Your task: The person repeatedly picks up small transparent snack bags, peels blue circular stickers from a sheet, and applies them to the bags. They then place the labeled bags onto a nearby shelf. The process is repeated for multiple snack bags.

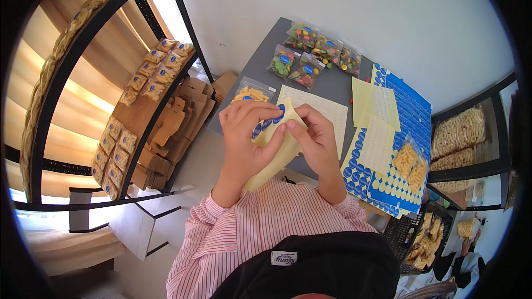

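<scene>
Between both hands is a yellowish sticker backing sheet with round blue stickers along its upper left edge. My left hand has its fingertips at a blue sticker near the top; whether that sticker is loose cannot be told. My right hand pinches the sheet's right side between thumb and fingers. Just beyond my left hand lies a clear bag of pale yellow snack sticks, partly hidden by the fingers. A white sheet of small printed labels lies flat on the grey table behind my right hand.
Several bags of colourful round snacks lie at the table's far end. Blue sticker sheets and two snack bags are at right, above a black crate. Shelves with bags stand left, beside cardboard boxes. Another person's arms show lower right.
</scene>
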Motion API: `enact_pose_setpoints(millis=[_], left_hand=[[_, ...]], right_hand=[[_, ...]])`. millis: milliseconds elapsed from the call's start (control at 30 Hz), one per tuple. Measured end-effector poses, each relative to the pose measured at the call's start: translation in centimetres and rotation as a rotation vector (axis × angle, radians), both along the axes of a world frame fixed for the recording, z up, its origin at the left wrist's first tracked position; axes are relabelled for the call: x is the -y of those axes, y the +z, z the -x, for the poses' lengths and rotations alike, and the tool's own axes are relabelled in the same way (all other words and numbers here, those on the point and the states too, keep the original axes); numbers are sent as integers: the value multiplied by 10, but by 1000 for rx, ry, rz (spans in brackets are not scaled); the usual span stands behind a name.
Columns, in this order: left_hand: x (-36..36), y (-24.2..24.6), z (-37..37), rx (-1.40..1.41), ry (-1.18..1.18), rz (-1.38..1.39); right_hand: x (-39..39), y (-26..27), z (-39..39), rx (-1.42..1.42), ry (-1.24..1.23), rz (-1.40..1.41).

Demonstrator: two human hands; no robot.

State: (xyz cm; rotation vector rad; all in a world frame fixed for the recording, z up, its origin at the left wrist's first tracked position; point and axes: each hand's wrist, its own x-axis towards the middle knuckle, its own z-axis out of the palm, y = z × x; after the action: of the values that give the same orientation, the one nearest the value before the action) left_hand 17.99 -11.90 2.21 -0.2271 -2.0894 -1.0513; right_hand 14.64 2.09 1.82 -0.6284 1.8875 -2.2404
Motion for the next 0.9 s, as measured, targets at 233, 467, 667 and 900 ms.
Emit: enact_pose_setpoints(millis=[233, 467, 667, 900], left_hand=[[11, -6, 0, 69, -50, -63], [16, -7, -1, 100, -13, -25], [21, -9, -1, 114, 50, 3], [25, -14, 0, 144, 33, -58]], right_hand=[[8, 1, 5, -298, -66, -207], [13, 5, 6, -469, -117, -384], [15, 3, 9, -582, -135, -537], [17, 1, 11, -601, -124, -589]])
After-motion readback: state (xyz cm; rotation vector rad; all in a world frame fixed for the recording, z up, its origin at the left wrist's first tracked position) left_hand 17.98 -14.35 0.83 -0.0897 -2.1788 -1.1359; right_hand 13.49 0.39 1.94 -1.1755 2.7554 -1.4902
